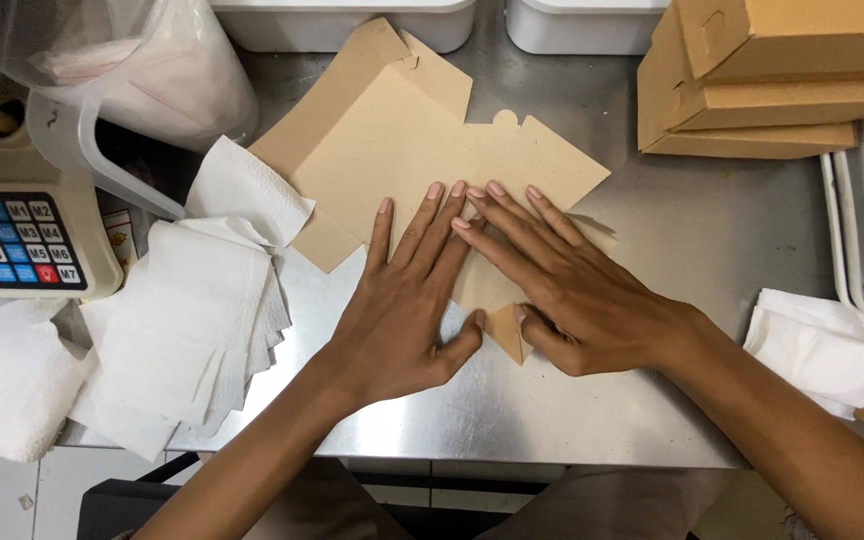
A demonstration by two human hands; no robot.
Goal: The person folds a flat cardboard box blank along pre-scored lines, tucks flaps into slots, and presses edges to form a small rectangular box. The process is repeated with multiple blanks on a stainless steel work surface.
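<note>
Here, both hands lie flat on one sheet of card.
Left hand: the left hand (404, 305) is spread wide open, palm down, fingers straight and pressed on the flat cardboard box blank (422, 160); it grips nothing, and its thumb reaches toward a small folded flap (505, 330) at the blank's near end.
Right hand: the right hand (577, 290) is likewise open and flat, palm down on the same blank, its fingertips meeting those of the left hand; its thumb touches the other side of the flap, so the flap stands between the two thumbs.
Box blank: tan, unfolded, lying aslant across the middle of the steel table (712, 230), its far corner near the back edge and its flap end toward the front edge.
Paper napkins: a loose pile of white paper napkins (187, 320) by the left edge, just beside the left hand and partly over the blank's left corner.
More napkins: a smaller white stack (817, 350) at the right edge, near the right forearm.
Folded boxes: closed tan cardboard boxes (772, 75) stacked at the far right corner.
Scale: a weighing scale with a keypad (17, 235) at the left edge.
Jug: a clear plastic jug (72, 60) at the far left corner.
Tubs: two white tubs (352, 20) along the back edge.
</note>
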